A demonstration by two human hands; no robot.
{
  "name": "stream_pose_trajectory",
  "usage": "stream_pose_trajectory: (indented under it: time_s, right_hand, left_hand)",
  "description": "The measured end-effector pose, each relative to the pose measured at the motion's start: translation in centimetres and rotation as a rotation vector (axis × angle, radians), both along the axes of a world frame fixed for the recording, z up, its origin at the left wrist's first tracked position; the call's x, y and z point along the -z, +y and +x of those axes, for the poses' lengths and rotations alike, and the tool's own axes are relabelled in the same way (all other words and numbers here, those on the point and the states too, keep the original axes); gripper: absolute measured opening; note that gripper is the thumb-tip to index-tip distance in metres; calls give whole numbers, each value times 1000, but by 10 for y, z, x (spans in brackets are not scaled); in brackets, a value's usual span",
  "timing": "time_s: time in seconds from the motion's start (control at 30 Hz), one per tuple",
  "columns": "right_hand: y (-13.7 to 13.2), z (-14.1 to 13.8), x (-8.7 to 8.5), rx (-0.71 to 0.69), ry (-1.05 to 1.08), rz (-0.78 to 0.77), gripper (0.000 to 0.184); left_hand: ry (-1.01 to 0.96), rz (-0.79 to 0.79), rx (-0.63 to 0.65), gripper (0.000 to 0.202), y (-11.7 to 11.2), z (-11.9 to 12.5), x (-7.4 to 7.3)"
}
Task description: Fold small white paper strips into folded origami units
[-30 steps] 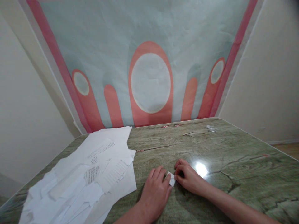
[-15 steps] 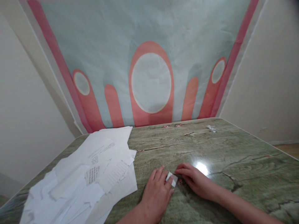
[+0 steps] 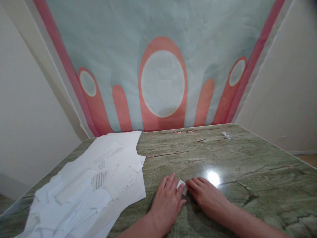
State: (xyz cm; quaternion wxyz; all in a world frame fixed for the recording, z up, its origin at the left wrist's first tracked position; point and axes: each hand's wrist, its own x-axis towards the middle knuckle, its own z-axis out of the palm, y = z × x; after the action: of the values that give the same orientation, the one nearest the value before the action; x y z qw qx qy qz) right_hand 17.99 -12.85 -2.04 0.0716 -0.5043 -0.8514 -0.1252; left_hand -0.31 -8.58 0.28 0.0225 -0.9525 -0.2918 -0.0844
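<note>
My left hand [image 3: 167,201] lies palm down on the green marbled table [image 3: 247,165], its fingers stretched out and pressing on a small folded white paper piece [image 3: 181,186]. Most of that piece is hidden under the fingers. My right hand [image 3: 206,195] lies flat beside it, fingers extended, their tips touching the piece's right edge. Both forearms reach in from the bottom edge of the view.
A loose heap of white paper sheets and strips [image 3: 99,185], some printed, covers the table's left part. A small crumpled white scrap [image 3: 227,135] sits at the far right of the table. A wall hanging with pink arches [image 3: 162,82] stands behind.
My right hand has flattened from a curled pinch at the paper piece to stretched fingers beside it. The left hand stayed on the piece. The view tilted slightly.
</note>
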Motion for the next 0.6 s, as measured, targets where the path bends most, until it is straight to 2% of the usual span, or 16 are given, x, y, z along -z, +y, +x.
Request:
stream_pose_trajectory:
  time_s: [0.23, 0.37, 0.6]
  right_hand:
    - [0, -6, -5, 66, -5, 10, 6]
    - [1, -3, 0, 66, 44, 3, 7]
    - [0, 3, 1, 9, 189, 4, 27]
  left_hand:
    - [24, -53, -41, 37, 4, -9, -13]
    - [47, -50, -46, 39, 4, -9, -12]
    - [17, -41, -20, 37, 5, -8, -7]
